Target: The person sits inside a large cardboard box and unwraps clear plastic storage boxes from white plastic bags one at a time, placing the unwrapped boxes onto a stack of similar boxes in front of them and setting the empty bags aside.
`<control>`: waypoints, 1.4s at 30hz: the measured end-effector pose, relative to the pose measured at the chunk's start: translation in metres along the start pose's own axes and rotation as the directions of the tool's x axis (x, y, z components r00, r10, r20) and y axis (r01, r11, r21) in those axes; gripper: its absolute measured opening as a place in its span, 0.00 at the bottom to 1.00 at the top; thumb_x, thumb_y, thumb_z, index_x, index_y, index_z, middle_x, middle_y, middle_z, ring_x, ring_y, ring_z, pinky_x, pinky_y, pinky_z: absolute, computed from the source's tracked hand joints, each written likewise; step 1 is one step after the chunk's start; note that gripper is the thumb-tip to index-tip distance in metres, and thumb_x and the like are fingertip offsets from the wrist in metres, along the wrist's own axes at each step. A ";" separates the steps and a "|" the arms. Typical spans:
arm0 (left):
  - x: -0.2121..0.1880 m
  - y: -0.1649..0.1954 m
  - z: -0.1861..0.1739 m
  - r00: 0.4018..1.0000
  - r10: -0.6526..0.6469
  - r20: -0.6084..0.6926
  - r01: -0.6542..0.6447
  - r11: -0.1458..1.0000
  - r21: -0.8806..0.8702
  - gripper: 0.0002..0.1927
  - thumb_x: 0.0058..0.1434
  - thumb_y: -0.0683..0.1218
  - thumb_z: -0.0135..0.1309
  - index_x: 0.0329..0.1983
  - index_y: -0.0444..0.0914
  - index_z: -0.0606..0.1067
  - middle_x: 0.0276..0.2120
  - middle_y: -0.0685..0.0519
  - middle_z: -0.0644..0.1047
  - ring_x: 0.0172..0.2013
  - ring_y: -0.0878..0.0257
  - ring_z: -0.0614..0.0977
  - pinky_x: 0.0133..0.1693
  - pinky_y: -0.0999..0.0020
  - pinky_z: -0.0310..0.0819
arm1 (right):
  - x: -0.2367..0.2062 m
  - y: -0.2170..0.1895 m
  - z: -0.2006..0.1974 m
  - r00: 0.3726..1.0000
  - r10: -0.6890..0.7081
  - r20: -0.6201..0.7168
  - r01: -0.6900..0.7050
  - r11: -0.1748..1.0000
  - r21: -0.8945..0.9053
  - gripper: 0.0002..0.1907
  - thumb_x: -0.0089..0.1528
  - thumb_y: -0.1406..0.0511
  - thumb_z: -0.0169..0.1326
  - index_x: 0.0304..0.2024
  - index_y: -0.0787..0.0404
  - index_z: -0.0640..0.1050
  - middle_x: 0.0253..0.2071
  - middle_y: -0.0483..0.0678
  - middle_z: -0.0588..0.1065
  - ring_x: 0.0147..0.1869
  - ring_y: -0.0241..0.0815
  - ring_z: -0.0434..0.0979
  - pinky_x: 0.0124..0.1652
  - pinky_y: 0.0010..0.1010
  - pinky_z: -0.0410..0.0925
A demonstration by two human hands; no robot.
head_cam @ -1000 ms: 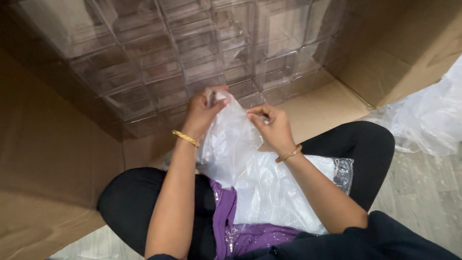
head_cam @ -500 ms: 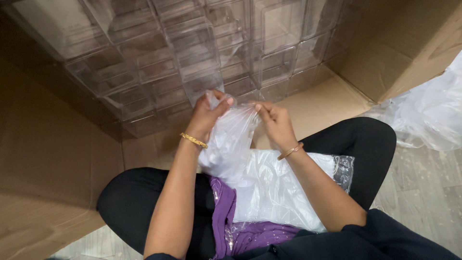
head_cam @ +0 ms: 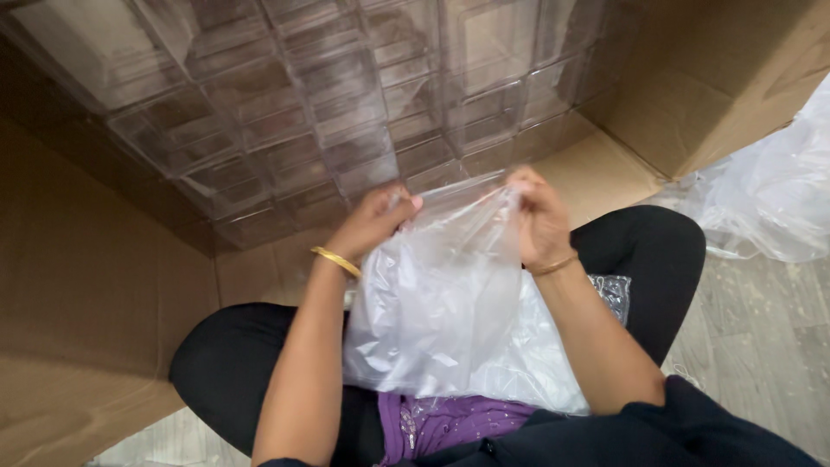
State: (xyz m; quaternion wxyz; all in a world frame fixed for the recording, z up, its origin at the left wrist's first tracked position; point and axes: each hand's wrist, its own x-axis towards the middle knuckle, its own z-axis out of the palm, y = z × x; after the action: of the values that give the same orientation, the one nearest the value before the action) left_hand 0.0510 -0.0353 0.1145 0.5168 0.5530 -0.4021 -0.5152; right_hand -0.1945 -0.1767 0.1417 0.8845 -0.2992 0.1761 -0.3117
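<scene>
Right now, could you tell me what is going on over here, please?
A person sits cross-legged on the floor, holding a clear plastic bag up over their lap. The left hand and the right hand each pinch the bag's top edge, spread apart. In front of them lies an open cardboard box stacked with clear plastic containers. More crumpled plastic lies on the floor to the right.

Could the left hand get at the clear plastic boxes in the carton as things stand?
Probably yes, once it lets go. The left hand grips the top edge of the plastic bag, as does the right hand. The clear boxes sit just beyond the fingers, with nothing between.
</scene>
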 end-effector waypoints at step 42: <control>0.028 -0.048 0.051 0.935 0.048 -0.352 0.243 0.637 0.731 0.47 0.62 0.37 0.47 0.79 0.53 0.40 0.28 0.35 0.78 0.31 0.37 0.81 0.34 0.41 0.71 | 0.049 0.042 -0.088 0.990 -0.036 0.133 0.135 0.451 -0.882 0.21 0.73 0.65 0.51 0.66 0.69 0.72 0.65 0.55 0.73 0.65 0.49 0.72 0.62 0.37 0.65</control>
State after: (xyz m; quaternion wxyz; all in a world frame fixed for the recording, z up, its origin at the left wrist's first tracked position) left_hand 0.0006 -0.0642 0.0662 0.2665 0.8202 -0.4554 -0.2208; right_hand -0.1831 -0.2193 0.0416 0.5888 -0.7394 0.2552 -0.2037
